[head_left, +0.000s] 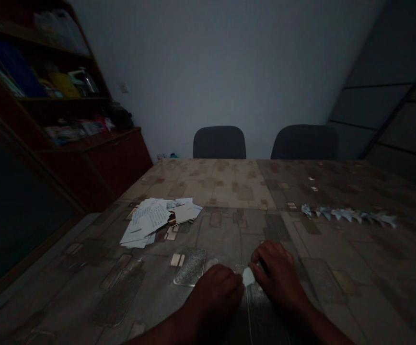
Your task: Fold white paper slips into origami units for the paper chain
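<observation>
A small white piece of paper (248, 277) shows between my two hands, low over the near part of the table. My left hand (219, 291) has its fingers curled and pressed at the paper's left edge. On the other side, my right hand (275, 270) pinches the paper with bent fingers. Most of the paper is hidden behind the fingers, so its full shape cannot be made out. To the left lies a loose pile of paper sheets (146, 220), some with writing. Several small folded paper pieces (348, 214) stand in a row at the right.
A patterned cloth covers the table (229, 179). Two dark chairs (219, 143) stand behind its far edge, against the pale wall. At the left is a wooden shelf unit (114, 153) with bags, folders and other items. The room is dim.
</observation>
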### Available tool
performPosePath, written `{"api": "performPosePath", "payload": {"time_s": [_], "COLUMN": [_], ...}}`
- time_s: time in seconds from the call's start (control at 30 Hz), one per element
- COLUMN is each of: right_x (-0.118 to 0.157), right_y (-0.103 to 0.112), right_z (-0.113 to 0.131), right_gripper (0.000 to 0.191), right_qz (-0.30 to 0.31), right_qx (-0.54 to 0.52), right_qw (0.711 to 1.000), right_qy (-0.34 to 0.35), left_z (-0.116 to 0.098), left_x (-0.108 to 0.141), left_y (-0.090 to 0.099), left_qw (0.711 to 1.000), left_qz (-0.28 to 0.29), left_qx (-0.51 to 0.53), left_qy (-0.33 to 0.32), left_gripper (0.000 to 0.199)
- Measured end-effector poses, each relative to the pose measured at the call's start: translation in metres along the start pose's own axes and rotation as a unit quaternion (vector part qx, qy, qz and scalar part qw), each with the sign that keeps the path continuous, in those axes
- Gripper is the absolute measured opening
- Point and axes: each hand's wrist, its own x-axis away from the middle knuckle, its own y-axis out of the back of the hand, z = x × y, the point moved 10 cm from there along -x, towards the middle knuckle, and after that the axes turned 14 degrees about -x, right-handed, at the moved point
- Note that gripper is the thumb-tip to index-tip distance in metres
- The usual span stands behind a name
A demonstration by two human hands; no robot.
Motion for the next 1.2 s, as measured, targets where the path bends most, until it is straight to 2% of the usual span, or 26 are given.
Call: {"api": "performPosePath", "payload": {"time_s": [0.13, 0.23, 0.33, 0.47, 0.63, 0.8, 0.87, 1.03, 1.1, 1.2], "right_x": [0.001, 0.001, 0.002, 0.001, 0.005, 0.01, 0.01, 0.007, 0.007, 0.008], "right_y": [-0.003, -0.003, -0.001, 0.001, -0.004, -0.007, -0.007, -0.005, -0.004, -0.005], "right_z": [-0.001, 0.0, 0.004, 0.005, -0.001, -0.006, -0.006, -0.008, -0.009, -0.007], "right_gripper": [0.006, 0.014, 0.016, 0.012, 0.006, 0.028, 0.025, 0.021, 0.022, 0.018], "right_qz": [-0.002, -0.01, -0.019, -0.025, -0.011, 0.001, 0.016, 0.034, 0.037, 0.049], "right_qx": [-0.016, -0.012, 0.002, 0.001, -0.012, -0.006, -0.006, -0.011, -0.013, -0.024], "right_qw": [1.0, 1.0, 1.0, 1.0, 1.0, 1.0, 1.0, 0.999, 0.999, 0.998], "right_qy": [0.005, 0.0, -0.004, 0.002, 0.026, 0.019, 0.007, -0.017, -0.014, 0.017], "left_z": [-0.001, -0.001, -0.001, -0.002, 0.001, 0.002, 0.002, -0.003, -0.003, 0.001], "left_x": [0.001, 0.0, 0.0, 0.002, 0.004, 0.004, 0.003, 0.001, 0.002, 0.004], "left_y": [0.009, 0.014, 0.011, 0.004, 0.002, 0.005, 0.007, 0.011, 0.011, 0.007], "left_qw": [0.999, 0.998, 0.999, 0.999, 0.999, 0.999, 0.999, 0.998, 0.998, 0.998], "left_qz": [-0.041, -0.054, -0.032, 0.002, 0.005, 0.018, 0.018, 0.002, -0.004, 0.014], "left_qx": [-0.021, -0.036, -0.038, -0.041, -0.041, -0.025, -0.028, -0.055, -0.057, -0.059], "left_qy": [0.0, 0.004, 0.008, -0.002, 0.009, 0.027, 0.031, -0.006, -0.008, 0.0], "left_gripper": [0.018, 0.018, 0.021, 0.014, 0.012, 0.015, 0.017, 0.016, 0.011, 0.006]}}
